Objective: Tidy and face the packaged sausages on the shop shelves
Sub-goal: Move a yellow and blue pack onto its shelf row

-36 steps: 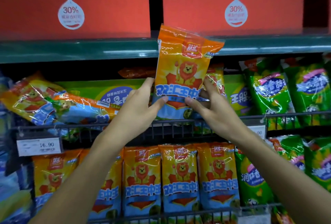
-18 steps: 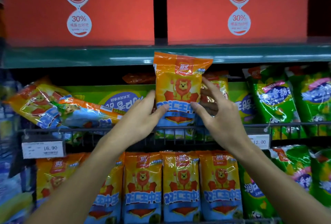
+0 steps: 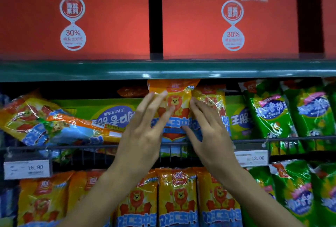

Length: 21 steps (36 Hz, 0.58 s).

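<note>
An orange sausage pack with a lion (image 3: 177, 103) stands upright on the middle shelf behind the wire rail (image 3: 72, 147), its top just under the green shelf edge (image 3: 163, 71). My left hand (image 3: 143, 128) lies against its left side with straight, spread fingers. My right hand (image 3: 207, 130) presses its right side, fingers also straight. A second orange pack (image 3: 211, 99) stands right behind it. Two orange packs (image 3: 45, 123) lie tilted on their sides at the left of the same shelf.
Green sausage packs (image 3: 272, 117) fill the right of the shelf, green boxes (image 3: 101, 112) stand at the back. Red boxes (image 3: 91, 17) sit on the top shelf. A row of orange packs (image 3: 178, 197) fills the lower shelf. Price tags (image 3: 27, 168) hang on the rail.
The orange pack has gone down and back onto the middle shelf. Both hands have let go of their pinch and now lie flat against it. The view has tilted upward.
</note>
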{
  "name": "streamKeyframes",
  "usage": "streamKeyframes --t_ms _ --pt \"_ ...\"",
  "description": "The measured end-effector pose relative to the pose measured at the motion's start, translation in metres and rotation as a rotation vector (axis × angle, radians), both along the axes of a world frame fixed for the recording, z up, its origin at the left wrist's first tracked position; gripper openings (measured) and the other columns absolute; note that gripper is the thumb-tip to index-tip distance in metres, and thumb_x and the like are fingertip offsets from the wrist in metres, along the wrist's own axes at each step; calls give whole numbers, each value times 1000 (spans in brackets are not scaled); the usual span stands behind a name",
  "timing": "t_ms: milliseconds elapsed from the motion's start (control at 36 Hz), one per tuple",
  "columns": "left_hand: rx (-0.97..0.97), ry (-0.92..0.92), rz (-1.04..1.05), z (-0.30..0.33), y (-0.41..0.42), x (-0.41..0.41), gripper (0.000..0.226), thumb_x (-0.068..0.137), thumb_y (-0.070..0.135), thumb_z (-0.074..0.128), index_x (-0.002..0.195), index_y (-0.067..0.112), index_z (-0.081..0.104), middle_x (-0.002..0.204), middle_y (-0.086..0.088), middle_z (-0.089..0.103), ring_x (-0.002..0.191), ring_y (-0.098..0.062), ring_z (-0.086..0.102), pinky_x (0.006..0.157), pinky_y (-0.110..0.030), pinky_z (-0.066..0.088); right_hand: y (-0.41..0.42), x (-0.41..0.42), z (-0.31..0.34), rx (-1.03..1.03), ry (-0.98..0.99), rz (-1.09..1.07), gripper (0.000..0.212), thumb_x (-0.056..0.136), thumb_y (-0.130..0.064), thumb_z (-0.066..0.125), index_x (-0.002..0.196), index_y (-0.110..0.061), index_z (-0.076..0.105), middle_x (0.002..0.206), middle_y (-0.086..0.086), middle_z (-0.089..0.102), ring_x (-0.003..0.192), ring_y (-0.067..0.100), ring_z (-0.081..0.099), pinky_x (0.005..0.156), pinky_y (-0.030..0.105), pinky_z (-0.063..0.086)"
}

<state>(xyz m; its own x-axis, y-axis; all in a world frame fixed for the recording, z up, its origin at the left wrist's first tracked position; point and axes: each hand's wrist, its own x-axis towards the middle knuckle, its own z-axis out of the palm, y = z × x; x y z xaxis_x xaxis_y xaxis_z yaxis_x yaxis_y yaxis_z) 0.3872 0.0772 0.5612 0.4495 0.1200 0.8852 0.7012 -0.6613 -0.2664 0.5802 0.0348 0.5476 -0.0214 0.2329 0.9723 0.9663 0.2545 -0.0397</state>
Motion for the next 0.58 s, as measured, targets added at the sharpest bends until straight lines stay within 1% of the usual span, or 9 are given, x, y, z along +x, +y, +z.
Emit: streamKeyframes --t_ms 56,83,111,167,222,306,389,472,583 --pt "-69 47 -2 -6 9 3 63 99 18 63 157 23 40 171 -2 17 159 -23 10 117 -49 41 5 2 5 -41 -37 -73 63 96 -34 70 150 -10 49 148 4 56 144 20 37 116 45 41" --pt "-113 56 -7 -7 10 3 55 105 27 51 158 25 38 172 1 15 159 -19 6 117 -48 40 6 2 7 -67 -47 -84 60 96 -35 69 148 -9 52 147 4 58 145 20 36 116 47 41" --pt "-159 57 -9 -6 10 3 52 108 37 39 159 28 36 172 4 12 159 -15 3 119 -44 34 7 3 7 -87 -54 -84 58 97 -36 69 147 -10 54 146 4 58 145 20 37 117 47 40" --pt "-247 78 -4 -3 7 3 63 103 59 17 161 34 28 172 10 2 158 -10 -10 125 -39 16 7 5 5 -91 -64 -67 56 98 -38 64 146 -11 55 146 2 58 146 20 40 117 46 39" --pt "-285 83 12 1 1 5 71 97 68 5 162 41 12 170 15 -15 153 -6 -25 125 -37 2 6 8 2 -70 -70 -40 55 99 -41 58 146 -13 55 148 -2 56 146 17 39 119 45 37" --pt "-254 101 38 3 -5 12 67 102 68 8 161 43 -9 164 17 -34 148 -6 -38 116 -31 -14 1 9 -4 -59 -102 -9 55 102 -40 54 152 -18 47 155 -6 48 150 13 33 123 46 30" --pt "-242 116 73 2 -3 18 68 100 65 8 159 43 -17 160 17 -41 146 -10 -43 107 -29 -27 1 8 -7 -113 -135 -46 56 106 -45 42 158 -26 36 164 -10 34 156 11 17 126 48 20" --pt "-256 104 94 1 -2 21 67 99 66 6 157 45 -21 159 18 -43 144 -11 -45 103 -28 -30 2 11 -7 -178 -142 -94 57 108 -51 29 161 -30 29 167 -12 25 158 11 5 127 51 16" --pt "-267 94 104 0 -5 22 66 98 66 5 156 47 -20 159 19 -41 145 -12 -44 104 -30 -28 1 11 -6 -211 -156 -87 58 108 -52 26 161 -30 26 168 -12 21 158 10 -1 126 50 12"
